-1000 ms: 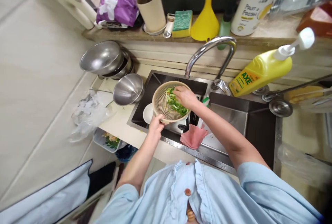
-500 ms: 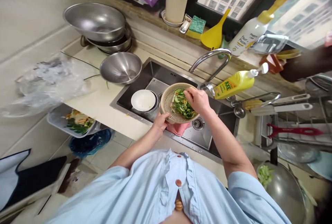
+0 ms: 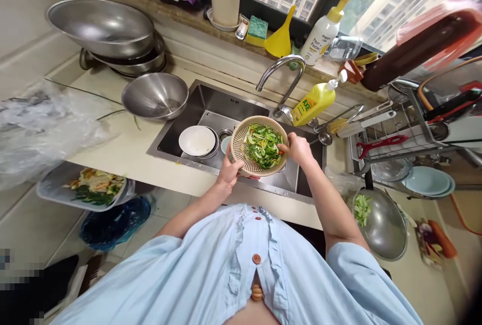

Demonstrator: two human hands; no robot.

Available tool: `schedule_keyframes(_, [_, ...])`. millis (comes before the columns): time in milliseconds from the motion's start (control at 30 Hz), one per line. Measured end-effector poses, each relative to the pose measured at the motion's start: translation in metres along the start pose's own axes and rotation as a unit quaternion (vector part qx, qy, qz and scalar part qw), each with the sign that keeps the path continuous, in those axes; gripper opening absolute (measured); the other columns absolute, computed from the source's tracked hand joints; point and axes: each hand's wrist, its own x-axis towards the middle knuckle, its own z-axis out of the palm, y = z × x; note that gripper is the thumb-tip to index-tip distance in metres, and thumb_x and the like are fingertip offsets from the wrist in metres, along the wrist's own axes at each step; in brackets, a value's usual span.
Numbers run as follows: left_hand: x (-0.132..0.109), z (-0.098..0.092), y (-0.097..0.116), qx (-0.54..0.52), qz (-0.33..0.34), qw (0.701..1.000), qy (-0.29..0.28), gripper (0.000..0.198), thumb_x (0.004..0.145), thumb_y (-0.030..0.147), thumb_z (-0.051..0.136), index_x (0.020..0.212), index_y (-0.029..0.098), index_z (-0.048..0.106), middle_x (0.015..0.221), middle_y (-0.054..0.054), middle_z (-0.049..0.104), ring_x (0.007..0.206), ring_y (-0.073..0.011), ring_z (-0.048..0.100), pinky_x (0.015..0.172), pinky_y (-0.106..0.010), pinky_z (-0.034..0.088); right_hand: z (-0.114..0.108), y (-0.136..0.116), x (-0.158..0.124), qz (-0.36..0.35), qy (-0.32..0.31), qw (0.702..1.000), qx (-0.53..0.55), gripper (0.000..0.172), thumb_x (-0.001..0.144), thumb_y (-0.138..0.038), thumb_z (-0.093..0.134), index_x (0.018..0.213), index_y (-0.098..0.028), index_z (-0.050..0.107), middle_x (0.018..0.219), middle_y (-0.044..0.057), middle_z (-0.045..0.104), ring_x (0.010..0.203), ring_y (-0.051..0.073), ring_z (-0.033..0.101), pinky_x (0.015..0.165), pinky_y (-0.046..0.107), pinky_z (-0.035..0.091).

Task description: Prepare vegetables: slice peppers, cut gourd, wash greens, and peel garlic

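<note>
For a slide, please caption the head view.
Left hand holds a strainer of sliced greens over a steel sink; right hand touches them.

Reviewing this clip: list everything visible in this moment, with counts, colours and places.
sliced greens: one heap, green, in the basket
strainer basket: one, tan, over the sink
sink: one, steel, below the hands
plate: one, white, in the sink
steel bowl: one, silver, on the counter
stacked steel bowls: several, silver, left of it
faucet: one, silver, behind the sink
dish-soap bottle: one, yellow, right of the faucet
funnel: one, yellow, on the windowsill
steel pan: one, silver, holding greens, lower right
left hand: one, gripping the basket rim
right hand: one, at the greens
shirt: one, light blue, on the torso
</note>
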Motion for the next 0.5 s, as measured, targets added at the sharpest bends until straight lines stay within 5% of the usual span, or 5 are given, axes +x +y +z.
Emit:
schedule_keyframes(200, [-0.005,-0.008,-0.013,0.021,-0.001,0.999,0.029,0.096,0.052,0.004,0.066,0.142,0.03,0.044,0.103,-0.001,0.071,0.09,-0.0178,0.067,0.074,-0.024,0.055,0.037,-0.001,-0.004,0.04,-0.039,0.998,-0.039,0.027,0.088,-0.029,0.06,0.112,-0.017,0.061,0.105,0.018,0.068,0.093,0.028,0.066,0.073,0.034,0.047])
schedule_keyframes(500, [0.0,-0.023,-0.025,-0.011,-0.051,0.998,0.022,0.08,0.055,0.011,0.073,0.13,0.027,0.053,0.099,-0.002,0.071,0.079,-0.0168,0.068,0.069,-0.027,0.056,0.035,-0.011,0.001,0.04,-0.044,0.998,-0.027,0.025,0.082,-0.023,0.061,0.105,-0.014,0.065,0.106,0.019,0.068,0.096,0.03,0.066,0.076,0.036,0.049])
